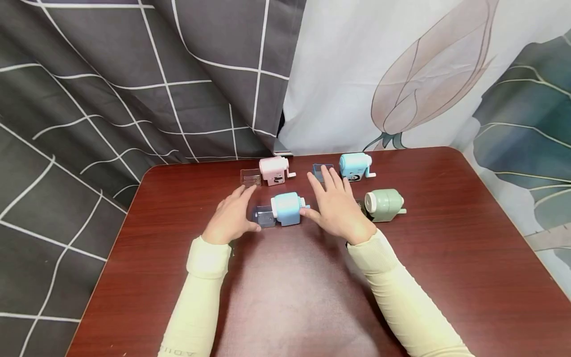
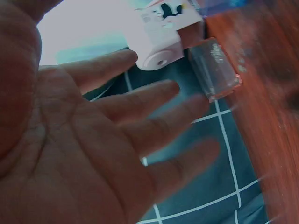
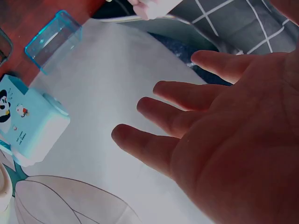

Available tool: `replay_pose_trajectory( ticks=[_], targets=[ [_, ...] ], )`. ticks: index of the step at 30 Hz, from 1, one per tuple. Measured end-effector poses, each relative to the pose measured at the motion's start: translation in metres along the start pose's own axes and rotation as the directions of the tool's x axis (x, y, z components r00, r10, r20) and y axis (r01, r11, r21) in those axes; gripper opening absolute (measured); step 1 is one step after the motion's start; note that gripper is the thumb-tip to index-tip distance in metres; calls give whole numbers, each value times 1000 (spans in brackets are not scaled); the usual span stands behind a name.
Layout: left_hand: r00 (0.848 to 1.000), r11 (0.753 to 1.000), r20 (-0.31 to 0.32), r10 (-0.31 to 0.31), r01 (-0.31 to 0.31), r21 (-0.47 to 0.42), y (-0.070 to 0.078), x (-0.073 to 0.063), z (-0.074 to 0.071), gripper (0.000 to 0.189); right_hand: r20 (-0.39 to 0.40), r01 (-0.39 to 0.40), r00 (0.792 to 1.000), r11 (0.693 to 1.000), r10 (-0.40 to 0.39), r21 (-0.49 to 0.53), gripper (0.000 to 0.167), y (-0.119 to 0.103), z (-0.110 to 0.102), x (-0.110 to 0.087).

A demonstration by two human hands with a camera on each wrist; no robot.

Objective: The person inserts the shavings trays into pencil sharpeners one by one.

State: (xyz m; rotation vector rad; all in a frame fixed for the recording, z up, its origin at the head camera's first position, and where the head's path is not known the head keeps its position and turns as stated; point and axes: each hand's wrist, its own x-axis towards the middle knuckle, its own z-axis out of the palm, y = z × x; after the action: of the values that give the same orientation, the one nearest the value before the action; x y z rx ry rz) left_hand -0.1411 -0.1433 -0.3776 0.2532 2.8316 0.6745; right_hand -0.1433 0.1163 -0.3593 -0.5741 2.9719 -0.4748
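In the head view my left hand (image 1: 230,216), fingers extended, hovers beside the clear drawer (image 1: 265,217) of a blue pencil sharpener (image 1: 287,208). My right hand (image 1: 337,208) has its fingers spread, its thumb right by that sharpener's crank. Neither hand holds anything. Behind the left hand stands a pink pencil sharpener (image 1: 273,170) with a panda picture, its clear drawer (image 1: 251,177) beside it. A light-blue pencil sharpener (image 1: 355,166) stands beyond the right fingertips, which partly cover its blue-edged drawer (image 3: 54,42). A green pencil sharpener (image 1: 384,205) is right of the right hand, its drawer mostly hidden.
All sharpeners stand on a reddish-brown table (image 1: 276,287) toward its far side. A dark checked curtain (image 1: 134,74) hangs behind and to the left. A white curtain with a leaf print (image 1: 339,74) hangs behind and to the right.
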Motion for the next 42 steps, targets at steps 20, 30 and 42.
replay_pose_trajectory(
  ticks=[20,30,42],
  targets=[
    [993,992,-12,121,-120,48,-18,12,22,80,-19,167,986,986,-167,-20,85,-10,2,11],
    [995,995,-18,94,-93,29,-20,13,27,69,-3,252,968,967,-252,-27,78,-16,3,21],
    [997,997,-20,72,-72,34,-16,10,27,65,65,323,945,944,-319,-66,70,-27,8,30]
  ],
)
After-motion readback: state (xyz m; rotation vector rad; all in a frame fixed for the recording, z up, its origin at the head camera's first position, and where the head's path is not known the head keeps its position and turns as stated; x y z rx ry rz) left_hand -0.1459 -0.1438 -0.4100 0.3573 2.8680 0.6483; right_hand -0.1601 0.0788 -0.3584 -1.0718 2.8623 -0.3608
